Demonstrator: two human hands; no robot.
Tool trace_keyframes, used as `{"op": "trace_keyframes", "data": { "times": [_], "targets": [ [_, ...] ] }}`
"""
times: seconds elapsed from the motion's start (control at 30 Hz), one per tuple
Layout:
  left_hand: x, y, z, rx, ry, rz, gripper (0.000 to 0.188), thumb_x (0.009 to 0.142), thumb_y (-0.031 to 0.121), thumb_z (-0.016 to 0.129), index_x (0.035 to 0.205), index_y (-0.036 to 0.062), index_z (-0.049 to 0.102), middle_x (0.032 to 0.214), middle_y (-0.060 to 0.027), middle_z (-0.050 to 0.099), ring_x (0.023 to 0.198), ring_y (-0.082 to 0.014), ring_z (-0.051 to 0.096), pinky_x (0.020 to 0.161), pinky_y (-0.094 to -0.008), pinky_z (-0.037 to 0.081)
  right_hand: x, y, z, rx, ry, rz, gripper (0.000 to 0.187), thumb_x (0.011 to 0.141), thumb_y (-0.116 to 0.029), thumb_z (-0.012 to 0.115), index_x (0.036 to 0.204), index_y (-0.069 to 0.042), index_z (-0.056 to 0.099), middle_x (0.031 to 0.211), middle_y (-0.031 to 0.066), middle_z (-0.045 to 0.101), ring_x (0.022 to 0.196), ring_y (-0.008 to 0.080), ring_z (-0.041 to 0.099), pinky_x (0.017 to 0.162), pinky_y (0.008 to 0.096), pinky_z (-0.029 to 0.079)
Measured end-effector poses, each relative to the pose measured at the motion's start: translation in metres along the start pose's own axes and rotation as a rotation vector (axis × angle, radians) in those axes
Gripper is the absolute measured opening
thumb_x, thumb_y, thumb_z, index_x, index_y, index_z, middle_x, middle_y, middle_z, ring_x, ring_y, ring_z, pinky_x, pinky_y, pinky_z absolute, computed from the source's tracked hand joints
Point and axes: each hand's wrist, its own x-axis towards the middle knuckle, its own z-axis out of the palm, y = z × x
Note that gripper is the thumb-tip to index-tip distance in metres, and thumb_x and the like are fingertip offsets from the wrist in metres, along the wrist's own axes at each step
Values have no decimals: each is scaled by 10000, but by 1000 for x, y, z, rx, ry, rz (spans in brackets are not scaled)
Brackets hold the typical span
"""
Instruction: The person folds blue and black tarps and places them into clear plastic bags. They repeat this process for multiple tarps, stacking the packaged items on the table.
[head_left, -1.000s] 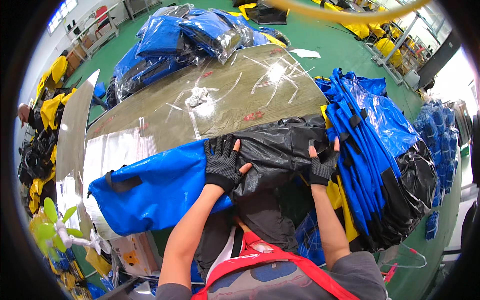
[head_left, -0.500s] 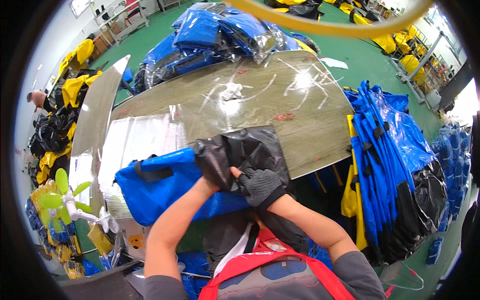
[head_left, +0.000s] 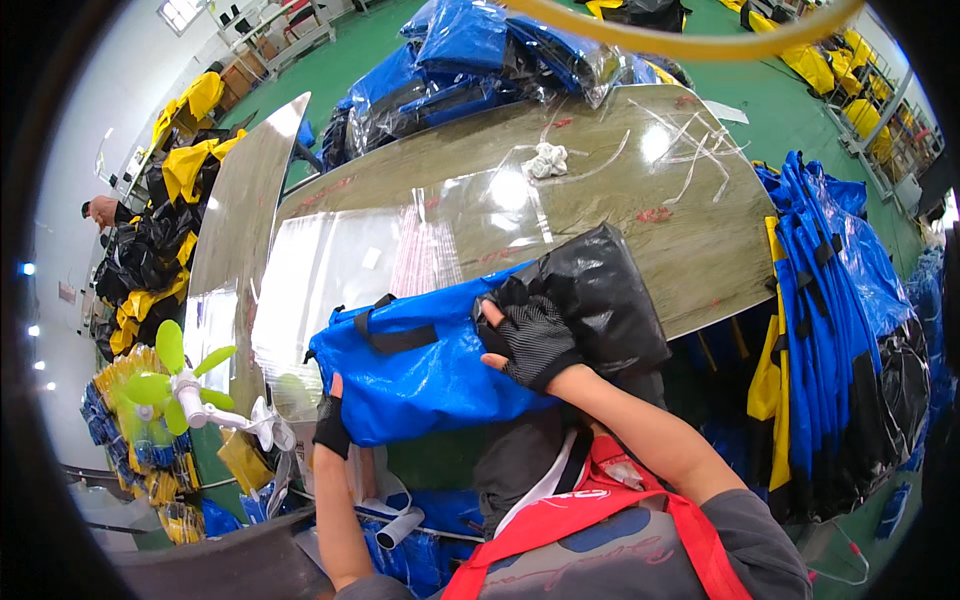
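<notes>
A blue and black tarpaulin bag (head_left: 430, 375) lies across the near edge of the table, its blue part to the left. A black webbing handle (head_left: 400, 338) crosses the blue side, and the shiny black part (head_left: 610, 300) extends to the right. My left hand (head_left: 333, 415), in a black fingerless glove, grips the bag's left end; its thumb shows, while the other fingers are hidden. Lying over the blue-black join is my right hand (head_left: 535, 335), in a black mesh fingerless glove, with thumb and forefinger apart on the bag.
Clear plastic sleeves (head_left: 330, 270) lie on the table (head_left: 690, 240) beside a crumpled white scrap (head_left: 547, 160). Wrapped blue bags (head_left: 460, 45) are piled behind; more blue bags (head_left: 815, 330) hang at right. A green-bladed fan (head_left: 185, 385) stands at left. Another person (head_left: 103, 210) is far left.
My left hand has moved left from the black part to the bag's blue end. The bag lies flatter, its black part stretched out to the right. My right hand has spread over the join.
</notes>
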Motion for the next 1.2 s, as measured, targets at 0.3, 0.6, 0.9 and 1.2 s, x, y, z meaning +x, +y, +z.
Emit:
{"op": "trace_keyframes", "data": {
  "times": [0.3, 0.6, 0.9, 1.2],
  "targets": [
    [-54, 76, 32, -80, -372, 44, 871, 716, 349, 732, 1426, 48, 327, 1350, -169, 486, 1182, -346, 518, 993, -487, 446, 6, -18, 53, -95, 133, -44, 630, 872, -434, 532, 1371, -60, 438, 1430, 235, 356, 1387, 451, 196, 1124, 606, 29],
    [-55, 34, 393, 790, -214, 590, 952, 827, 366, 693, 1486, -6, 115, 797, -169, 652, 723, -266, 638, 633, -343, 481, -44, -2, 126, 408, 88, 88, 436, 981, -307, 403, 1345, -78, 476, 1373, 167, 463, 1328, 279, 357, 1122, 441, 214],
    [-30, 5, 400, 1244, -317, 1153, 906, 868, 674, 384, 1461, 4, 238, 810, -212, 652, 601, -379, 618, 525, -470, 466, -123, -22, 78, 175, -67, 184, 434, 944, -331, 448, 1302, -99, 528, 1289, 167, 550, 1215, 322, 490, 1051, 428, 363],
    [-68, 84, 439, 1753, -537, 1264, 531, 846, 417, 562, 1158, -12, 567, 1149, -227, 598, 1115, -413, 524, 996, -527, 353, -89, 52, -113, -149, 269, 282, 749, 797, -548, 590, 1411, -159, 412, 1388, 218, 427, 1266, 375, 424, 997, 647, 288]
  ]
}}
